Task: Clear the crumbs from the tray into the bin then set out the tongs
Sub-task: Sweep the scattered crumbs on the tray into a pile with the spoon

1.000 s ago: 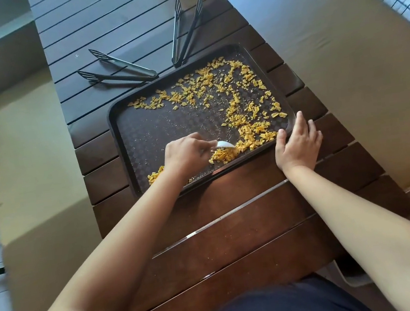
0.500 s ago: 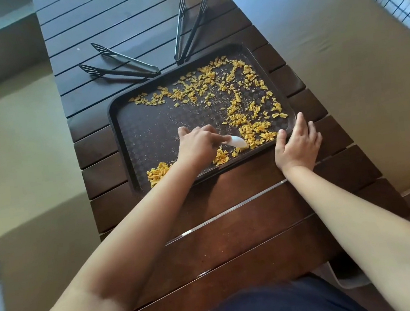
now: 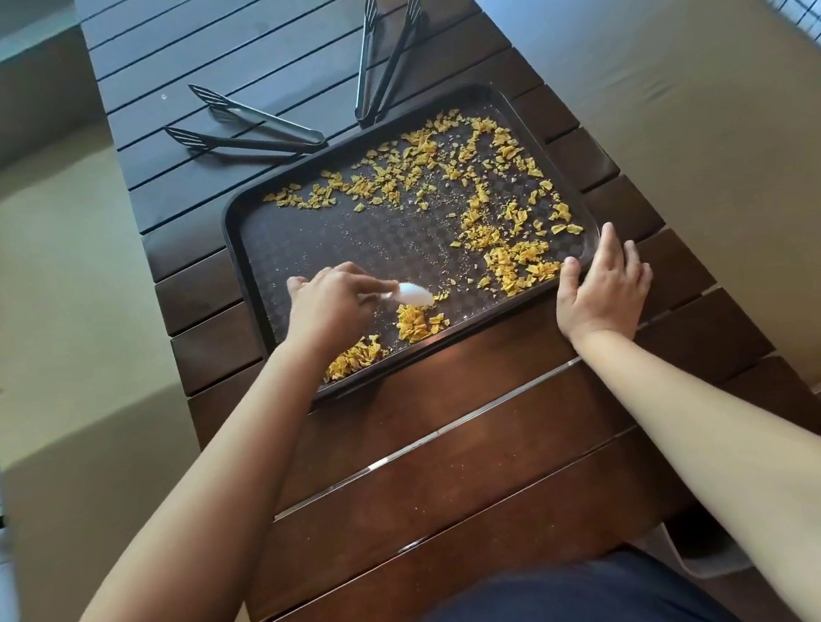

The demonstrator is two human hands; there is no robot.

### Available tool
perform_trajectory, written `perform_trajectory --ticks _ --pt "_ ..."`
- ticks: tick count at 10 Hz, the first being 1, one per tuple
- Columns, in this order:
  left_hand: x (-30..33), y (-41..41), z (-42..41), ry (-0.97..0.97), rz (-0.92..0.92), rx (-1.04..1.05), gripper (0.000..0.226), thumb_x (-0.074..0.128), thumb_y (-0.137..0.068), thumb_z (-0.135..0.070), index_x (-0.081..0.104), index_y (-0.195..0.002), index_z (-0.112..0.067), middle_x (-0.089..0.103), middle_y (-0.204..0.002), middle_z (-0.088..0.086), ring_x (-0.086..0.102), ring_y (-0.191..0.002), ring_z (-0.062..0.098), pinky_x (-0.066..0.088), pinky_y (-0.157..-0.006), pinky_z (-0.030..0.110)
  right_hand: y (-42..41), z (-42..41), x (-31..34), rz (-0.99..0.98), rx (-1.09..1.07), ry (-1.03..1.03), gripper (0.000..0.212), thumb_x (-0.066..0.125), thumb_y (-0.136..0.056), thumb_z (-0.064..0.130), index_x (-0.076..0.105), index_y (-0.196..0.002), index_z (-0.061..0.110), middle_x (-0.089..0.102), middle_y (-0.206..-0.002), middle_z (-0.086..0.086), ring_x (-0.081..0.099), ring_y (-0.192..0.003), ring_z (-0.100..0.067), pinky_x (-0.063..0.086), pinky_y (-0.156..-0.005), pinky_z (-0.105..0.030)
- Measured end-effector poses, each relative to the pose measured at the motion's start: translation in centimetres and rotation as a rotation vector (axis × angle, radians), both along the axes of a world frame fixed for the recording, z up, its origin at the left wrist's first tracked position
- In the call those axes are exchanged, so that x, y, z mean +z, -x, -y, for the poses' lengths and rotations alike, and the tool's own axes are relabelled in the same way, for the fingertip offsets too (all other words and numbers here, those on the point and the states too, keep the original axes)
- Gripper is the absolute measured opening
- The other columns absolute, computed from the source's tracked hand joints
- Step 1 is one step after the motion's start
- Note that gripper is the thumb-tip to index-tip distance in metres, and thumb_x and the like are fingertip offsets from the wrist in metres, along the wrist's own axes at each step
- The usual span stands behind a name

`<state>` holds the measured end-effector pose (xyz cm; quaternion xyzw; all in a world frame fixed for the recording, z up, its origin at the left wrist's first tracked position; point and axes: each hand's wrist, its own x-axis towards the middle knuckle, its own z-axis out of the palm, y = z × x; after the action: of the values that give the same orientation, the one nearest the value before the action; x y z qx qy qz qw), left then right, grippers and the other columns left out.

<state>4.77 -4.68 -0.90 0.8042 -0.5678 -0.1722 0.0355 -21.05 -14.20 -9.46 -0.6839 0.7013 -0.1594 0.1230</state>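
Left hand (image 3: 330,302) grips a small white scraper (image 3: 411,294), raking crumbs (image 3: 521,261) toward the near edge of the tray (image 3: 233,229); right hand (image 3: 601,282) lies flat-fingered against the tray's near right corner, steadying it. Gathering seems only partway — yellow flakes litter the far and right side; two tongs (image 3: 246,124) wait beyond the tray, no bin visible.

bare table (image 3: 442,462) slats near the tray (image 3: 233,229), two tongs (image 3: 246,129) (image 3: 385,55) blocking beyond
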Motion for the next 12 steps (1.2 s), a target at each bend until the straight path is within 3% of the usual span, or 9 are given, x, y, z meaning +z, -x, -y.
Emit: perform_trajectory --ticks 1,2,4,7,9,10,11,12 --pt "-0.7 1.6 2.0 0.000 -0.137 0.186 0.027 0.048 -0.095 -0.029 0.065 -0.113 -0.041 0.059 -0.120 -0.010 0.052 -0.109 0.015 0.025 -0.093 0.039 -0.1 -0.1 0.0 0.006 0.000 0.001 0.068 0.025 -0.088 0.043 0.023 -0.146 0.007 0.037 -0.146 -0.015 0.024 -0.139 -0.031 0.012 -0.113 -0.046" --pt "-1.2 2.6 2.7 -0.047 -0.212 0.215 0.026 0.049 -0.095 -0.031 0.065 -0.112 -0.042 0.059 -0.121 -0.008 0.052 -0.110 0.016 0.026 -0.099 0.043 0.0 0.0 0.1 0.010 0.000 -0.001 0.068 0.024 -0.088 0.044 0.023 -0.146 0.007 0.037 -0.146 -0.015 0.023 -0.139 -0.031 0.012 -0.113 -0.046" --pt "-0.6 2.2 0.9 -0.155 -0.140 0.078 0.029 0.047 -0.095 -0.026 0.066 -0.108 -0.044 0.061 -0.115 -0.009 0.053 -0.108 0.016 0.028 -0.100 0.044 -0.1 -0.1 0.1 0.009 -0.001 0.000 0.069 0.025 -0.088 0.044 0.023 -0.146 0.007 0.037 -0.146 -0.015 0.024 -0.139 -0.031 0.012 -0.113 -0.046" --pt "-0.6 4.6 4.1 -0.036 -0.202 0.108 0.028 0.047 -0.095 -0.028 0.065 -0.112 -0.041 0.060 -0.118 -0.009 0.054 -0.110 0.015 0.027 -0.095 0.042 0.0 0.0 0.0 0.005 0.000 -0.002 0.068 0.025 -0.087 0.043 0.023 -0.145 0.007 0.037 -0.146 -0.015 0.024 -0.139 -0.031 0.013 -0.112 -0.046" --pt "-1.3 4.3 3.7 -0.130 -0.263 0.009 0.027 0.049 -0.095 -0.026 0.067 -0.108 -0.043 0.060 -0.110 -0.012 0.052 -0.111 0.016 0.024 -0.103 0.046 0.0 0.0 0.0 0.000 0.001 -0.003 0.068 0.025 -0.088 0.043 0.023 -0.146 0.007 0.037 -0.146 -0.015 0.024 -0.139 -0.031 0.013 -0.112 -0.046" --pt "-0.8 3.0 2.6 -0.153 -0.211 -0.021 0.026 0.051 -0.095 -0.027 0.067 -0.106 -0.044 0.056 -0.097 -0.015 0.052 -0.106 0.013 0.026 -0.090 0.038 0.0 0.0 0.0 0.002 0.001 -0.002 0.068 0.025 -0.088 0.043 0.024 -0.145 0.007 0.038 -0.146 -0.016 0.024 -0.138 -0.032 0.013 -0.112 -0.047" --pt "0.2 0.5 0.6 -0.191 -0.095 -0.034 0.025 0.052 -0.093 -0.027 0.068 -0.104 -0.044 0.058 -0.101 -0.013 0.052 -0.104 0.014 0.025 -0.082 0.036 -0.1 0.0 0.0 -0.002 0.001 -0.001 0.068 0.025 -0.088 0.043 0.024 -0.145 0.007 0.038 -0.146 -0.015 0.024 -0.138 -0.032 0.013 -0.112 -0.047" --pt "0.9 -1.0 -0.5 -0.226 -0.045 -0.006 0.025 0.052 -0.094 -0.027 0.069 -0.103 -0.043 0.060 -0.108 -0.013 0.052 -0.106 0.014 0.028 -0.089 0.039 -0.1 0.0 0.0 -0.004 0.002 -0.003 0.068 0.025 -0.088 0.043 0.023 -0.145 0.007 0.037 -0.146 -0.015 0.024 -0.139 -0.032 0.012 -0.112 -0.047"
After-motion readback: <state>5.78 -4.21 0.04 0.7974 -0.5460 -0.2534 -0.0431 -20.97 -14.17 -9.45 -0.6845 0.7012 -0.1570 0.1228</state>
